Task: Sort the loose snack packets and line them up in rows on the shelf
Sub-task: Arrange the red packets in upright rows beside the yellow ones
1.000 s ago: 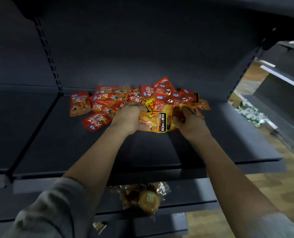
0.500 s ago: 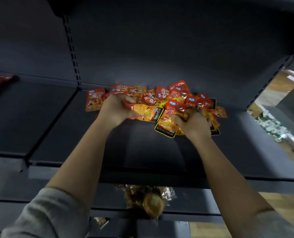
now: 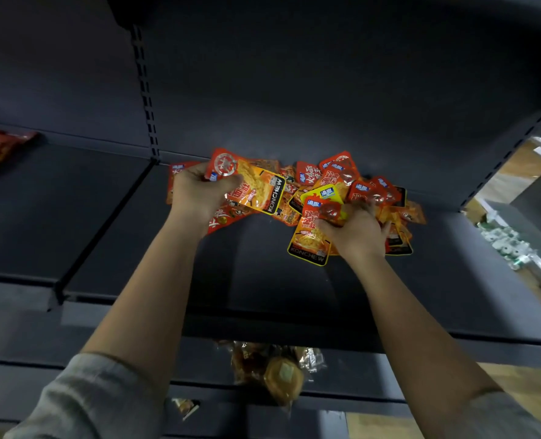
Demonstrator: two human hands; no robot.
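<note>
Dark metal shelving fills the view, and the task's shelf is a bare grey board with a heap of packets piled against its back wall. Nothing on it is lined up yet: the packets lie overlapping and turned every way, red ones mixed with orange-and-yellow ones marked KONCHEW. No row shows anywhere in front of the heap or to either side of it, so the sorting looks to be at its start.

At the heap's left end the left hand has its fingers curled round an orange packet, lifted clear of the pile and tilted, its black-edged end pointing toward the heap's middle. At the heap's front right the right hand presses down on and grips a second orange packet, which hangs out of the heap toward the shelf's front edge; whether that hand pinches more than one packet I cannot tell.

My judgement is that the person is picking the orange kind out first. Left to do: nearly everything, that is, separate the red from the orange, then set each kind down in straight rows on the open board in front of the heap.

Far left of the heap, on the next bay, some red bags lie. Below the shelf's front edge, clear-wrapped buns sit on a lower level.
</note>
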